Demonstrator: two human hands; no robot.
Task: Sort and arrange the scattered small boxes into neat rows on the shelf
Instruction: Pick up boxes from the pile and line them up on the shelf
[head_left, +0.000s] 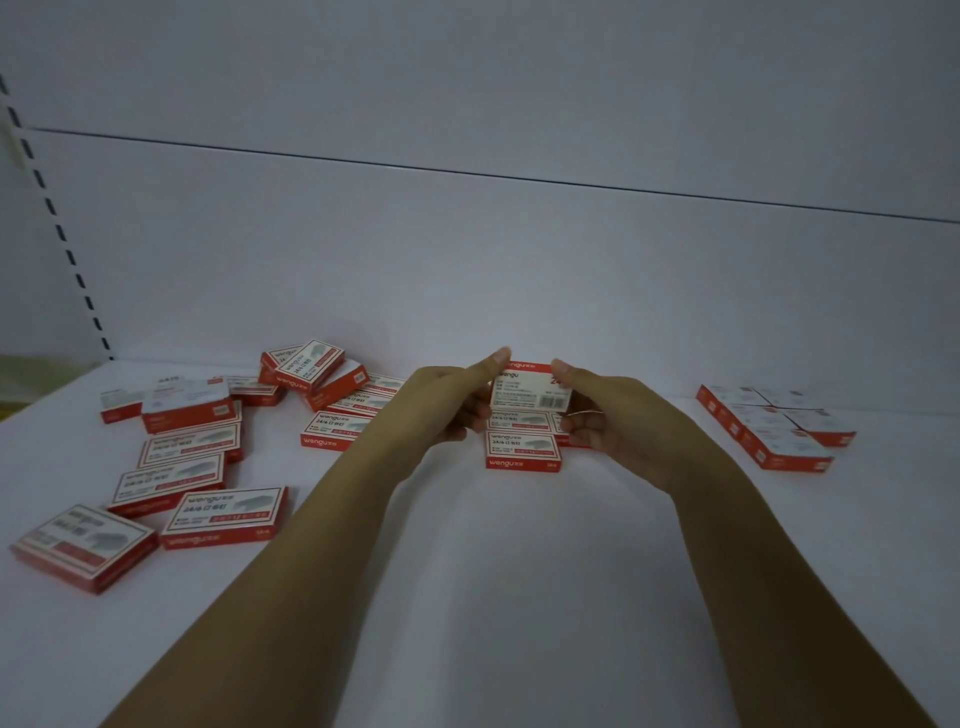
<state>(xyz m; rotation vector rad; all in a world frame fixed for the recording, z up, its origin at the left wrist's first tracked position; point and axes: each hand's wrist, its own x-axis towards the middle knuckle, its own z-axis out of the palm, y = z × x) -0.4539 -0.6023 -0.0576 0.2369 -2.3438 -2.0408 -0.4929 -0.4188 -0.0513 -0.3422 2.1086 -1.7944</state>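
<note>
Turning the box (530, 387) so its front faces up like the others, and keeping it level, is judged best before it is lowered flush against the short row (522, 449).

In the head view, the box is held just above that row on the shelf (493, 545), barcode side showing. It is pinched at its left end by the left hand (447, 402), thumb raised, and gripped at its right end by the right hand (602, 415). Both forearms are stretched forward.
</note>
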